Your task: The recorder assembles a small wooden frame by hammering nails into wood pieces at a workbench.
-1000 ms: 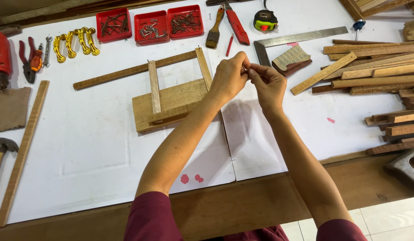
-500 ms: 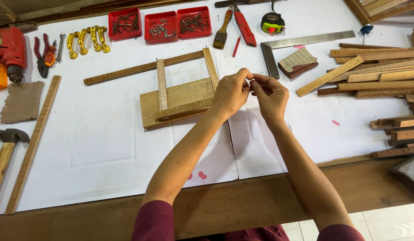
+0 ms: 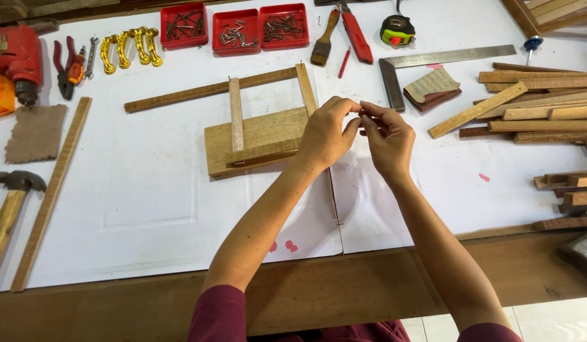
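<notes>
Both hands have drifted slightly right, fingertips pinched together above the white bench sheet [image 3: 148,190].
Left hand [image 3: 325,136] and right hand [image 3: 385,136] pinch something too small to identify, its direction unreadable, beside the wooden frame [image 3: 255,136] whose slats point away.

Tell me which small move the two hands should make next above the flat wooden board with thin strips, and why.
Probably lower both hands to the flat wooden board. The left hand and right hand meet fingertip to fingertip above the white table, pinching something too small to identify; the thin wooden strips lie loose just beside them.
</notes>
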